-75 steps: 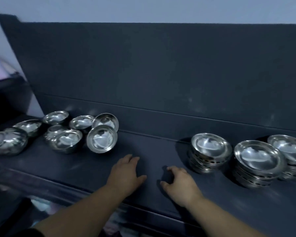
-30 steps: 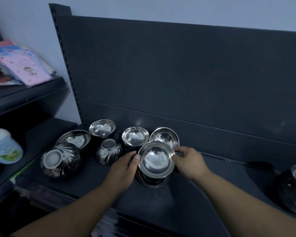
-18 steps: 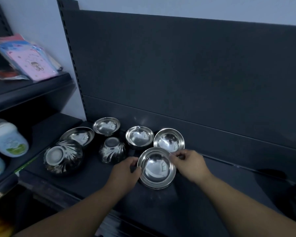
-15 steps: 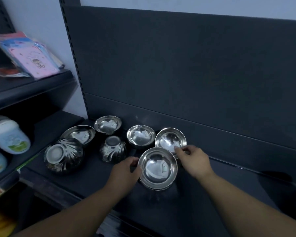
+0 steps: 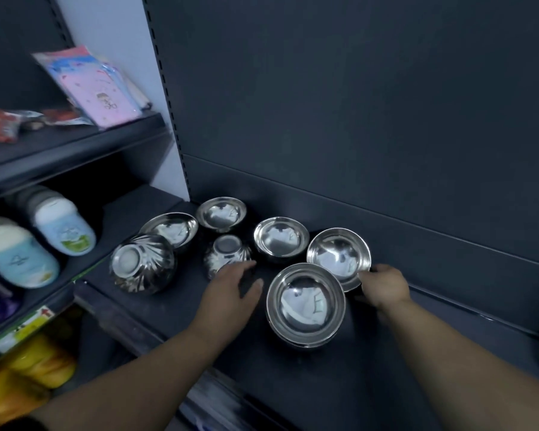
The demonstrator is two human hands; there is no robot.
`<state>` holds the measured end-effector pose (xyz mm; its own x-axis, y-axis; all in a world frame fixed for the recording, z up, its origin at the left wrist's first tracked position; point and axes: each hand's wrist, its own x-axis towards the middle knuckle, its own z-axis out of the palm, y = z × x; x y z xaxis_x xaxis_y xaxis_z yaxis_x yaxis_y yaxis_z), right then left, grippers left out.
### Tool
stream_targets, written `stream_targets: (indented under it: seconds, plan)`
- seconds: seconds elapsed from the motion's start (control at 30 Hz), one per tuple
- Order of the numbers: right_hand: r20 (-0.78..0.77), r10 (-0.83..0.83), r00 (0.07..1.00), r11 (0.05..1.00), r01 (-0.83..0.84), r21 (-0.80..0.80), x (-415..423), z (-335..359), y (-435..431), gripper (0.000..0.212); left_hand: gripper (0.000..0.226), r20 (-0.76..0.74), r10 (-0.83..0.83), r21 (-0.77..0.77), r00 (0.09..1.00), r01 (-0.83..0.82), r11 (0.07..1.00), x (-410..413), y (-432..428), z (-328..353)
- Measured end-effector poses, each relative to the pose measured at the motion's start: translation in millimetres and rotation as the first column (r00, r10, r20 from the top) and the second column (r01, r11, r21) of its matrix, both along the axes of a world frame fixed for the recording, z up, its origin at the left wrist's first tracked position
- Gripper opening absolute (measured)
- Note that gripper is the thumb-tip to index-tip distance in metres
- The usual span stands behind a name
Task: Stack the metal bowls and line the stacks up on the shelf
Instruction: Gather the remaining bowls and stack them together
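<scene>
Seven metal bowls sit at the left end of the dark shelf [image 5: 371, 368]. Nearest the front edge is a short stack [image 5: 305, 303], open side up, with at least one more bowl nested beneath the top one. Just behind it to the right, a tilted bowl [image 5: 339, 255] leans with its rim overlapping the stack's rim; the right hand [image 5: 383, 284] grips this bowl at its right edge, fingers curled round the rim. The left hand [image 5: 231, 290] is open, palm down, fingers spread, hovering over the shelf just left of the stack, its fingertips at the near side of a small upturned bowl [image 5: 227, 253]; I cannot tell whether they touch it.

Behind, near the back panel [image 5: 355, 119], stand three upright bowls: one in the middle [image 5: 280, 239], one at the back [image 5: 221, 213], and a shallower one [image 5: 171, 228] to the left. In front of that last one lies a large upturned bowl [image 5: 142, 262] with a fluted side, close to the shelf's left front corner.

The upturned small bowl and the middle upright bowl crowd the space between the two hands and the back panel. On the neighbouring rack to the left lie blue-and-white bottles [image 5: 38, 241], with pink packets [image 5: 100, 88] on the level above and yellow packs [image 5: 22, 374] below.
</scene>
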<state>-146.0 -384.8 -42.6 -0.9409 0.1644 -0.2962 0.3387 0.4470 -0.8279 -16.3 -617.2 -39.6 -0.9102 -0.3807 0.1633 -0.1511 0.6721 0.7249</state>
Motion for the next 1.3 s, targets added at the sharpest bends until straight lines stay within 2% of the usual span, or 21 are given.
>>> stream_targets:
  seconds: [0.1,0.13,0.27,0.4,0.53,0.67,0.83,1.03,1.2,1.27,1.3]
  plan:
    - [-0.041,-0.029,0.999,0.998,0.027,-0.05,10,13,2,0.012,0.059,-0.021,0.048,-0.135,0.999,-0.05,0.99,-15,-20,-3]
    - [-0.063,-0.04,0.997,0.998,0.037,-0.057,12,17,3,0.008,0.067,0.005,0.066,-0.16,0.998,-0.064,0.985,-22,-27,-4]
    - [-0.148,-0.08,0.986,0.995,0.071,-0.065,13,28,14,0.017,0.101,0.189,0.146,-0.195,0.971,-0.109,0.975,-43,-42,-9]
    - [-0.206,-0.121,0.971,0.985,0.092,-0.143,20,40,20,0.027,0.114,0.256,0.164,-0.231,0.953,-0.105,0.967,-52,-45,-16]
    - [-0.252,-0.143,0.957,0.976,0.093,-0.199,39,63,11,0.016,0.113,0.211,0.154,-0.197,0.965,-0.112,0.974,-46,-42,-19]
    - [-0.276,-0.077,0.958,0.984,0.028,-0.178,58,74,2,0.011,0.111,0.186,0.11,-0.163,0.976,-0.08,0.983,-34,-39,-17]
    - [-0.294,0.025,0.955,0.996,-0.051,-0.078,75,81,-5,0.014,0.11,0.127,0.097,-0.062,0.987,-0.09,0.994,-15,-39,-7]
    - [-0.286,0.175,0.942,0.983,-0.151,0.103,89,76,-14,0.014,0.1,0.01,0.113,0.157,0.993,-0.114,0.981,3,-31,26]
    - [-0.247,0.215,0.945,0.968,-0.172,0.183,92,66,-17,0.01,0.096,-0.121,0.065,0.317,0.991,-0.023,0.948,11,-20,58]
    - [-0.254,0.232,0.939,0.956,-0.172,0.239,92,67,-16,0.006,0.092,-0.132,0.014,0.37,0.991,0.036,0.928,14,-13,73]
    - [-0.279,0.243,0.929,0.952,-0.173,0.254,92,68,-16,0.011,0.09,-0.124,-0.026,0.394,0.992,0.073,0.916,16,-9,80]
